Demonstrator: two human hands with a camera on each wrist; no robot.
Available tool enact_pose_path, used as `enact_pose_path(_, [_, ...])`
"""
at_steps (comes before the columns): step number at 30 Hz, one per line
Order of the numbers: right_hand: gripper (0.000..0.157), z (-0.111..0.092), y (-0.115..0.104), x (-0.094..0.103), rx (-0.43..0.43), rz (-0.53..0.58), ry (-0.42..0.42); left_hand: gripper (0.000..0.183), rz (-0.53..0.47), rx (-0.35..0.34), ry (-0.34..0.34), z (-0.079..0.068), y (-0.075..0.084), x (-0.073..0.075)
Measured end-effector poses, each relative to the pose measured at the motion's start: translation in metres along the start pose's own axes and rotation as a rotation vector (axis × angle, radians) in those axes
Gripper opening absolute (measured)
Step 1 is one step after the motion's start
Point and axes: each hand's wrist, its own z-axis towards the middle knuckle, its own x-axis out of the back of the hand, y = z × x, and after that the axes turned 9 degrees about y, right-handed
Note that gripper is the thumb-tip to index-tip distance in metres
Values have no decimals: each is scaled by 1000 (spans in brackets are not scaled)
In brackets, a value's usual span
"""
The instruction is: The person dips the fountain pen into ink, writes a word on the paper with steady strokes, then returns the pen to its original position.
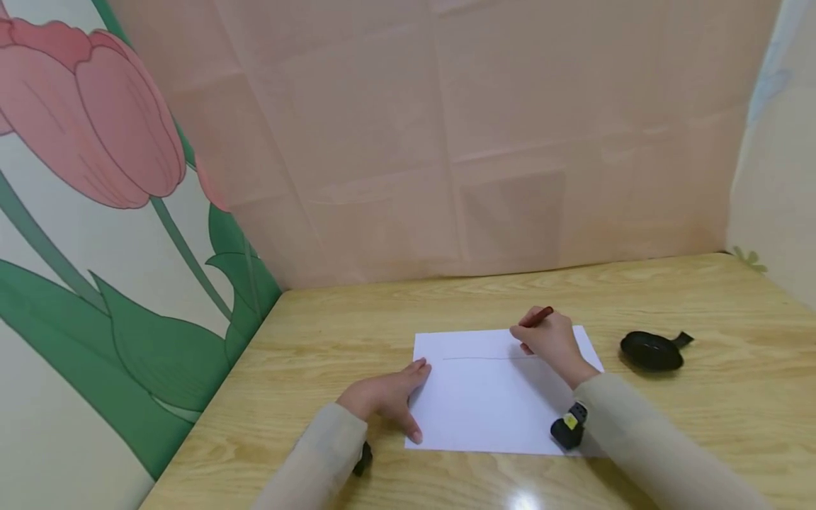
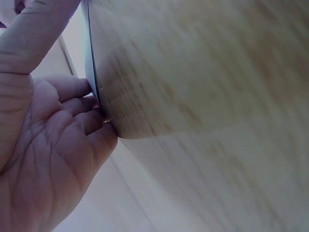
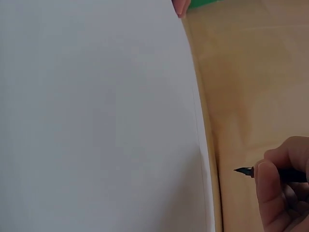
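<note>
A white sheet of paper (image 1: 478, 407) lies on the wooden table, with one thin dark line (image 1: 491, 358) running across its upper part. My right hand (image 1: 556, 343) is over the sheet's upper right and pinches a dark red fountain pen (image 1: 540, 316). In the right wrist view the pen's pointed nib (image 3: 244, 170) shows bare, apart from the paper in that view. At the sheet's left edge rests my left hand (image 1: 390, 397), thumb spread toward the lower corner and fingers on the edge higher up. The left wrist view shows its palm (image 2: 53, 154), holding nothing.
A small black dish with a short tab handle (image 1: 652, 352) stands on the table (image 1: 720, 425) right of the paper. Behind the table hangs a pinkish cloth (image 1: 382, 142). A wall with painted tulips (image 1: 83, 113) is at the left. Black wrist cameras (image 1: 567, 431) sit under both sleeves.
</note>
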Motion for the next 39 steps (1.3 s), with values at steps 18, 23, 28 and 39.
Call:
enact_pose_path(18, [15, 5, 7, -11, -11, -96, -73, 116, 17, 6, -8, -1, -1, -2])
enact_pose_path(23, [16, 5, 9, -11, -28, -106, -101, 115, 21, -5, -7, -1, -1, -2])
enact_pose_path(28, [17, 4, 10, -11, 40, -108, -98, 114, 17, -7, -2, -1, -1, -2])
enact_pose_path(39, [26, 4, 6, -13, 176, -162, -96, 113, 9, 12, -8, 0, 1, 2])
